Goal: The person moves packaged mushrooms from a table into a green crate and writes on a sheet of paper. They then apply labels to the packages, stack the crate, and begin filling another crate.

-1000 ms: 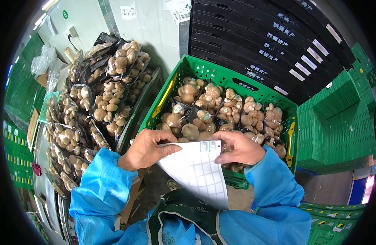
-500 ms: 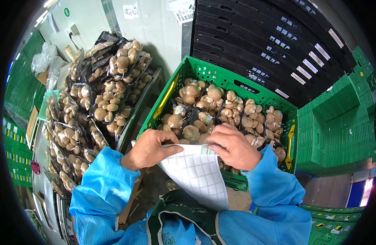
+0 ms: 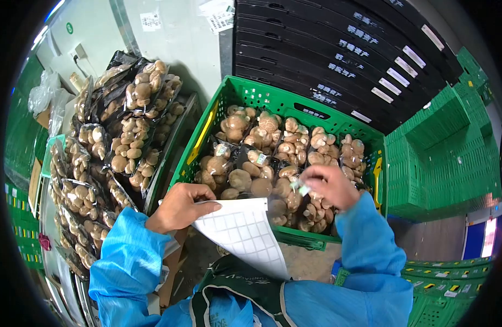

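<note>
My left hand (image 3: 184, 207) pinches the top edge of a white label sheet (image 3: 237, 226), thumb in front. A grid of lines marks the sheet, which curls down towards my apron. Over the right half of a green crate (image 3: 303, 237), my right hand (image 3: 333, 185) holds a small white and green sticker (image 3: 301, 188) at its fingertips, a little blurred. Film-wrapped packs of mushrooms (image 3: 294, 143) on black trays fill the crate in rows. Two packs near the left, one of them a mushroom pack (image 3: 251, 166), carry a similar sticker on their film.
On the left, many more wrapped mushroom packs (image 3: 132, 139) lie heaped on a metal-edged surface. Folded black crates (image 3: 338, 49) stack up behind the green crate. Green crates (image 3: 442, 147) stand at the right, with others (image 3: 452, 289) at lower right.
My right hand has left the sheet's top edge with a sticker and moved right over the crate. My left hand still holds the sheet. The camera view has shifted slightly.
</note>
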`<control>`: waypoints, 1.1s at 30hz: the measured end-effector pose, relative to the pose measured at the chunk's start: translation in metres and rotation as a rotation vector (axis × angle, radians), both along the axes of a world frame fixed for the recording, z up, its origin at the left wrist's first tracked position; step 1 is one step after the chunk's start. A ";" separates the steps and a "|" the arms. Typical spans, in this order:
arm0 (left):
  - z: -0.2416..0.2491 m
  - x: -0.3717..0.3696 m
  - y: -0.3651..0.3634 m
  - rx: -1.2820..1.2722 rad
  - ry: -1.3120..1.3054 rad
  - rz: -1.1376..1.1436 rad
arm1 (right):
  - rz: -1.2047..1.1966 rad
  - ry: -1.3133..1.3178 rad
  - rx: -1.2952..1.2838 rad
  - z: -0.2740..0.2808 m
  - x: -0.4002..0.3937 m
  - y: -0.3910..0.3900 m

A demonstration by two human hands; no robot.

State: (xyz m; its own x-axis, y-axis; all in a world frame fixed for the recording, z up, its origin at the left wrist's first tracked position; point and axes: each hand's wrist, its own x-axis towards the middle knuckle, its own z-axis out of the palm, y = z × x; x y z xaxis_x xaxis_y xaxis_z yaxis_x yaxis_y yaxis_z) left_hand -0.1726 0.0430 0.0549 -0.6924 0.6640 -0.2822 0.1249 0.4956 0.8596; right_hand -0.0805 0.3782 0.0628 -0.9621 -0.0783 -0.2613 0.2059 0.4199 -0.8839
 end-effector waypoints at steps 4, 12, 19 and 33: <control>0.002 0.003 0.001 -0.001 0.003 -0.023 | 0.041 -0.025 0.133 -0.053 -0.028 0.046; 0.007 0.005 -0.003 -0.042 0.021 -0.021 | 0.135 -0.013 0.487 -0.089 -0.065 0.049; 0.012 0.007 -0.014 0.043 -0.022 0.045 | 0.028 -0.020 0.315 -0.060 -0.009 0.098; 0.023 0.004 -0.002 0.120 0.123 0.041 | -0.095 0.048 0.003 -0.020 0.000 0.037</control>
